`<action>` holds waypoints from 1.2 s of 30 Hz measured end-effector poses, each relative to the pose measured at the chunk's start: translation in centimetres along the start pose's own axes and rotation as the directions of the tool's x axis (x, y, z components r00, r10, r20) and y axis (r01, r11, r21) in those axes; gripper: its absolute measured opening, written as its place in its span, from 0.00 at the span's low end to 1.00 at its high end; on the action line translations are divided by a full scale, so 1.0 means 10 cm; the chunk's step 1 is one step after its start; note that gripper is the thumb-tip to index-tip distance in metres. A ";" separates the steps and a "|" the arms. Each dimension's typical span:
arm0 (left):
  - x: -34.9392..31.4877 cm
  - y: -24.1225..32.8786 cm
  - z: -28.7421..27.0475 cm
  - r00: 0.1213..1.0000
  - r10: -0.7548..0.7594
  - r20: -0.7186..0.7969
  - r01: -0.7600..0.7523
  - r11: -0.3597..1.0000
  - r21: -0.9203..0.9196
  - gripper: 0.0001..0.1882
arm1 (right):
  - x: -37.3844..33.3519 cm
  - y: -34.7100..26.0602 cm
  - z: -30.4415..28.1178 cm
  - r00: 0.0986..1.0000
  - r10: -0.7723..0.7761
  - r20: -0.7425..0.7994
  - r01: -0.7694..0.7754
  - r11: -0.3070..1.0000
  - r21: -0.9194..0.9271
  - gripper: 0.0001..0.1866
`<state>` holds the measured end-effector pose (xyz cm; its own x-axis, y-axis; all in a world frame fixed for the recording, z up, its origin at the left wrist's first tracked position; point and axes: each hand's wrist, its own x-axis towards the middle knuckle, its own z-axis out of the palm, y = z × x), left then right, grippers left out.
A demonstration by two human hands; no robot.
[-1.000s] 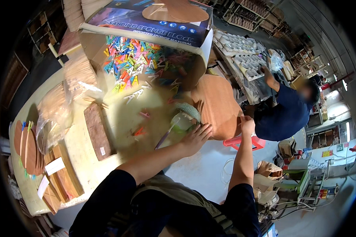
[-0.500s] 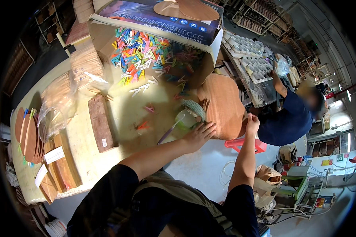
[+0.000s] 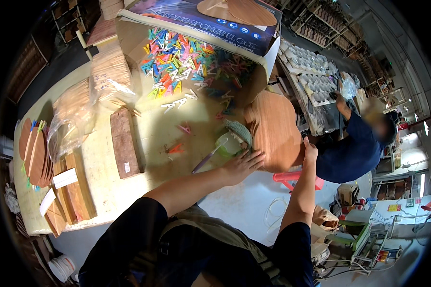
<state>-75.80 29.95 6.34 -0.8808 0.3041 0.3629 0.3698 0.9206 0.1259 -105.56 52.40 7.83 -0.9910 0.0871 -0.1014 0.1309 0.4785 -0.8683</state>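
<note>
A stack of thin, curved-edged wooden sheets [image 3: 276, 131] overhangs the table's right end. My left hand [image 3: 246, 165] lies with fingers outstretched on the stack's near left edge, holding nothing. At the stack's right edge my right hand [image 3: 311, 149] has its fingers closed on the rim of a sheet. Just beyond my left hand stands a small container with pale green in it [image 3: 231, 144]. A purple-handled stick [image 3: 205, 161] leans out of it, and a grey-green textured cloth [image 3: 238, 130] lies against its far side.
An open carton [image 3: 196, 33] at the back spills colourful clothespins [image 3: 177, 62]. A brown wooden block [image 3: 125, 143] and bagged wood strips [image 3: 109, 76] lie left, with clipped oval wooden pieces [image 3: 37, 153] beyond. A red stool [image 3: 289, 178] stands below the stack; a co-worker [image 3: 352, 148] is at right.
My right fingers, just off the stack's right edge before, now meet it. My left hand stays on the near edge. The whole view has shifted slightly.
</note>
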 end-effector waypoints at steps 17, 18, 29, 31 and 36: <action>-0.71 0.10 -1.07 0.708 -0.647 -0.284 0.221 0.585 -0.780 0.34 | -2.26 -0.46 -0.22 0.937 -0.253 0.239 -0.012 0.663 0.748 0.14; -0.92 0.08 -1.15 0.567 -0.748 -0.346 0.259 0.561 -0.787 0.32 | -2.44 -0.47 0.06 0.919 -0.309 0.246 0.074 0.745 0.663 0.14; -3.89 -0.22 -1.72 -0.150 -0.981 0.121 0.190 -0.149 -0.970 0.19 | -3.81 -0.96 2.39 0.456 -0.316 0.832 0.760 0.625 -0.179 0.24; -3.98 -0.34 -1.58 -0.167 -0.983 0.082 0.202 -0.116 -0.972 0.19 | -3.82 -0.94 2.64 0.528 -0.329 0.783 0.763 0.588 -0.268 0.25; -3.96 -0.70 -1.37 -0.201 -0.976 0.082 0.059 -0.095 -0.994 0.19 | -3.71 -0.75 3.03 0.562 -0.281 0.778 0.785 0.476 -0.396 0.22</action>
<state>-39.47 8.09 3.73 -0.2076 -0.9398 -0.2714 0.2067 -0.3133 0.9269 -70.55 19.10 3.39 -0.6149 -0.7651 -0.1912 -0.7053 0.6420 -0.3006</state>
